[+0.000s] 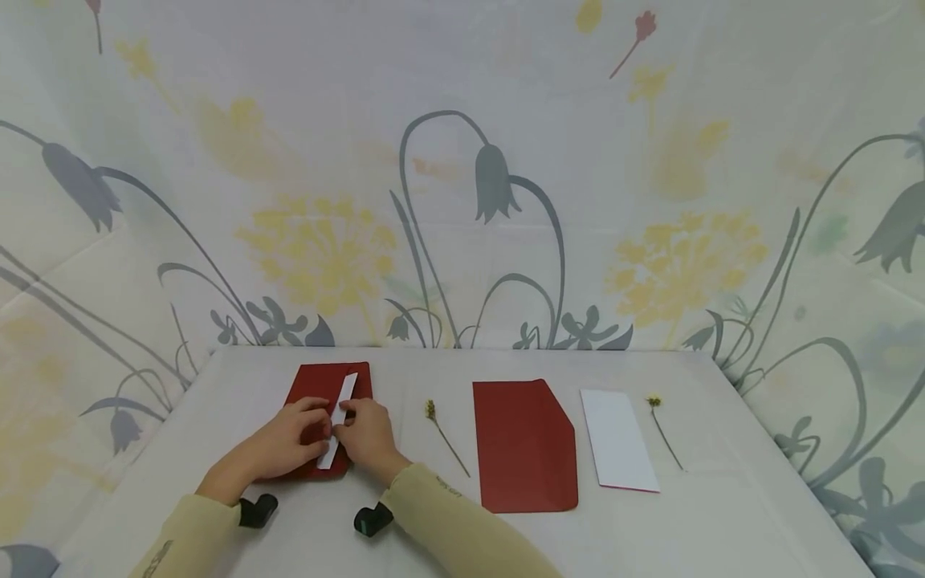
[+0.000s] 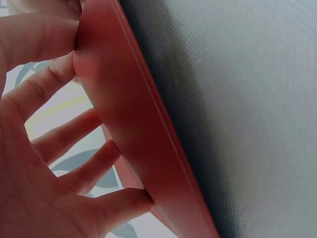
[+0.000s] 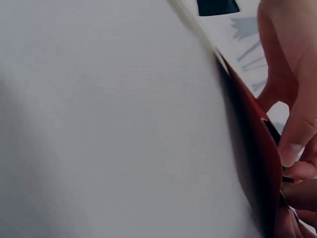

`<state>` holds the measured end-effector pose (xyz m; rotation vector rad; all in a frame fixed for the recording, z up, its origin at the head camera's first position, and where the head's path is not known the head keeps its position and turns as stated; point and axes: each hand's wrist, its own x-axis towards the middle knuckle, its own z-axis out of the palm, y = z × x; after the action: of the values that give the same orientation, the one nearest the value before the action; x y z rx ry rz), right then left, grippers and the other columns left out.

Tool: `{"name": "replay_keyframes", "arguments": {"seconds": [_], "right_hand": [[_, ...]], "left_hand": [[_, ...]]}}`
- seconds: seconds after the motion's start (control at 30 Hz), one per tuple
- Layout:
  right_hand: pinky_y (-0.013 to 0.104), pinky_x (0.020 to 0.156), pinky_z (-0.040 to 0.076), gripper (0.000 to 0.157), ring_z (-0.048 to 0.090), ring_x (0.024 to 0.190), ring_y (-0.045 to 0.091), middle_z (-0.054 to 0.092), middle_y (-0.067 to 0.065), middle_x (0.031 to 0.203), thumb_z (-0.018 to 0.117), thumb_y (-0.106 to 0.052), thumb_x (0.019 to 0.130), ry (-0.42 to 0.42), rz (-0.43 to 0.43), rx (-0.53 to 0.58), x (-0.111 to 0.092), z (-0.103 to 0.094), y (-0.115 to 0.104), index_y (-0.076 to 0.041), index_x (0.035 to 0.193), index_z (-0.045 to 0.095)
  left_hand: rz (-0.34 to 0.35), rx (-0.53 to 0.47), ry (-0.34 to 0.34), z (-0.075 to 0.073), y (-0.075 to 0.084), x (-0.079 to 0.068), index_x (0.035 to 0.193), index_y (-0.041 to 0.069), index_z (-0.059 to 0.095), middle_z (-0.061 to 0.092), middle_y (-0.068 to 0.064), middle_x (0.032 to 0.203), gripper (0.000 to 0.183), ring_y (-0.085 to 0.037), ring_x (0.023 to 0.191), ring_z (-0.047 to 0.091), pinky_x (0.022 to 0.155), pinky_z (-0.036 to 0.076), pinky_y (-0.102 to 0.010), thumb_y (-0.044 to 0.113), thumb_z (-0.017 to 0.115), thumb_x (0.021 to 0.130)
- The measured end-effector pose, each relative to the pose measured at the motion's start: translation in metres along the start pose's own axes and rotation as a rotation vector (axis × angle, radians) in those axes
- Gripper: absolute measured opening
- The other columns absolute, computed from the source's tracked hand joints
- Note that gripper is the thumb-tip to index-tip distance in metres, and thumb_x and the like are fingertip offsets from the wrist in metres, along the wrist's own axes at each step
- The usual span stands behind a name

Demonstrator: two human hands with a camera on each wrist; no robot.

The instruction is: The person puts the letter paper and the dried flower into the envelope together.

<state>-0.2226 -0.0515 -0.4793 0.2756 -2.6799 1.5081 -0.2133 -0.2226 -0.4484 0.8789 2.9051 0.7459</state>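
Observation:
A red envelope (image 1: 314,381) lies at the left of the table, with a narrow white strip (image 1: 348,388), like a card's edge, running slantwise along it. My left hand (image 1: 292,440) grips the envelope left of the strip. In the left wrist view its thumb and forefinger meet at the red edge (image 2: 131,89), and the other fingertips touch along it. From the right, my right hand (image 1: 370,435) holds the envelope near its opening, thumb and fingers close to the white strip. In the right wrist view dark gaps show beside those fingertips, and part of the grip is hidden.
To the right lie a dried flower stem (image 1: 450,440), a second red envelope (image 1: 523,445) with its flap spread, a white card (image 1: 619,440) with a red lower edge, and another flower stem (image 1: 666,433). A flower-printed cloth (image 1: 462,265) hangs behind the white table (image 1: 433,554).

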Motion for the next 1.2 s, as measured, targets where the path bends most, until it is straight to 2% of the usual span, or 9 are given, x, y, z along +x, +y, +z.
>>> {"name": "replay_keyframes", "arguments": {"seconds": [0.27, 0.43, 0.53, 0.8, 1.2], "right_hand": [[0.017, 0.068, 0.05, 0.029, 0.059, 0.082, 0.005, 0.059, -0.002, 0.094, 0.08, -0.004, 0.081, 0.08, -0.017, 0.098, -0.0033, 0.0004, 0.006, -0.001, 0.109, 0.072], [0.019, 0.07, 0.051, 0.026, 0.06, 0.084, 0.005, 0.058, -0.003, 0.096, 0.078, -0.002, 0.082, 0.111, 0.012, 0.151, -0.0037, -0.0022, 0.0092, -0.003, 0.108, 0.071], [0.02, 0.071, 0.051, 0.026, 0.059, 0.083, 0.004, 0.06, -0.006, 0.092, 0.078, -0.003, 0.083, 0.112, 0.02, 0.147, -0.0042, -0.0036, 0.0093, -0.006, 0.107, 0.072], [0.021, 0.066, 0.049, 0.027, 0.056, 0.075, 0.003, 0.063, -0.008, 0.081, 0.078, -0.003, 0.081, 0.109, 0.072, 0.122, -0.003, -0.0053, 0.005, -0.011, 0.106, 0.074], [0.022, 0.071, 0.049, 0.027, 0.054, 0.077, 0.004, 0.064, -0.008, 0.085, 0.079, -0.007, 0.083, 0.047, 0.073, 0.054, -0.0035, -0.0052, 0.001, -0.015, 0.108, 0.074]], "left_hand": [[-0.003, -0.002, -0.002, 0.0009, -0.0003, 0.0006, 0.089, 0.025, 0.06, 0.053, -0.022, 0.132, 0.021, -0.047, 0.119, 0.05, 0.095, 0.043, -0.065, 0.01, 0.074, 0.084], [-0.065, 0.002, -0.012, 0.0009, 0.0022, -0.0005, 0.09, 0.026, 0.06, 0.051, -0.022, 0.136, 0.021, -0.046, 0.122, 0.048, 0.097, 0.042, -0.065, 0.011, 0.074, 0.084], [-0.082, 0.002, -0.013, 0.0002, 0.0045, -0.0017, 0.09, 0.026, 0.06, 0.051, -0.022, 0.136, 0.022, -0.046, 0.123, 0.047, 0.096, 0.042, -0.066, 0.012, 0.074, 0.083], [-0.055, -0.007, 0.003, 0.0014, 0.0026, 0.0, 0.09, 0.026, 0.06, 0.051, -0.023, 0.136, 0.022, -0.048, 0.123, 0.048, 0.095, 0.044, -0.065, 0.01, 0.074, 0.083], [-0.052, -0.014, 0.007, -0.0001, 0.0073, -0.0014, 0.089, 0.025, 0.06, 0.05, -0.025, 0.136, 0.022, -0.05, 0.123, 0.046, 0.094, 0.042, -0.068, 0.011, 0.076, 0.081]]}}
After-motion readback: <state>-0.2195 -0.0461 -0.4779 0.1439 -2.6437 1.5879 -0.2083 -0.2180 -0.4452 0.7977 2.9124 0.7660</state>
